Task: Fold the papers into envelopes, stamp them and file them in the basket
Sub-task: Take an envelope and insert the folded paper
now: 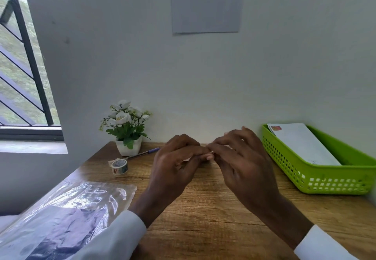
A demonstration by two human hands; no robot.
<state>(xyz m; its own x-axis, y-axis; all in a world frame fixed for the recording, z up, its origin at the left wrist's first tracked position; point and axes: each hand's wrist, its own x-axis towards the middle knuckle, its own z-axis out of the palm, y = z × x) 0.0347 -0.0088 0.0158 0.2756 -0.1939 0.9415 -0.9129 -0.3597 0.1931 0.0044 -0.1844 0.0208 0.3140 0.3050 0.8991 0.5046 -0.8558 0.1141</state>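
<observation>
I see one stamped envelope (301, 143) already in the green basket (325, 180) at the right. My left hand (175, 164) and right hand (242, 160) pinch something tiny together, maybe a stamp. More seems left.

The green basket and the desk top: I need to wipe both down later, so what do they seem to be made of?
The green basket looks like moulded plastic: uniform bright colour, smooth slightly glossy rim, regular square holes in its walls. The desk top shows brown wood grain with a matte finish; whether solid wood or a printed laminate cannot be told.
</observation>
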